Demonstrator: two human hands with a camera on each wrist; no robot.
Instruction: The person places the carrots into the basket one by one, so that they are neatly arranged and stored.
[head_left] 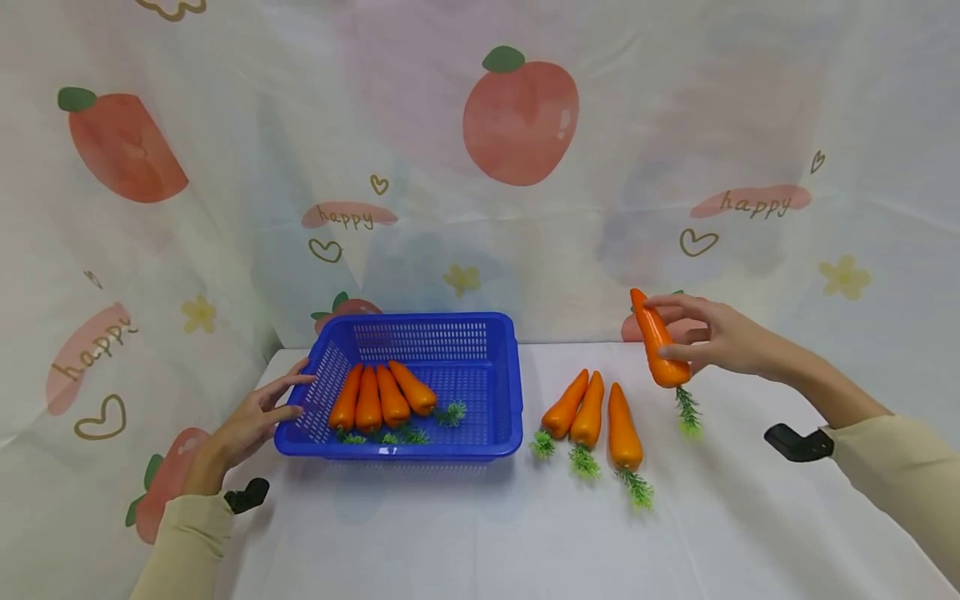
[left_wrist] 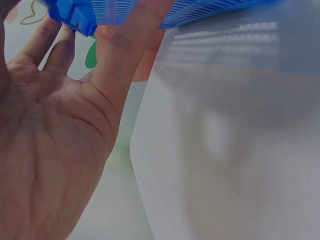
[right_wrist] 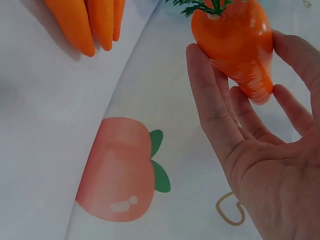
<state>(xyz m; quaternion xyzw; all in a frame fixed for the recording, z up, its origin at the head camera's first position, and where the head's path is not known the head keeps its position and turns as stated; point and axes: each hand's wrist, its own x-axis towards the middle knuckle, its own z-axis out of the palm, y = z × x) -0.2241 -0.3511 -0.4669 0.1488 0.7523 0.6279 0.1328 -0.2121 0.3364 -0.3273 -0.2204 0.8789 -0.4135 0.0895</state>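
Observation:
Raised above the right side of the table, an orange carrot (head_left: 657, 342) with a green leafy top is pinched between the thumb and fingers of my right hand (head_left: 712, 333). Its tip points up and its leaves hang down. In the right wrist view the same carrot (right_wrist: 235, 47) shows its thick end and leaves toward the camera. My left hand (head_left: 251, 421) rests at the left rim of a blue plastic basket (head_left: 465, 450), fingers fairly straight against it. Several carrots (head_left: 378, 400) lie side by side in the basket's left part, leaves toward the near wall.
Three more carrots (head_left: 588, 412) lie on the white table (head_left: 420, 533) to the right of the basket, tips pointing away. A fruit-printed cloth (head_left: 637, 150) hangs behind the table and along its left side.

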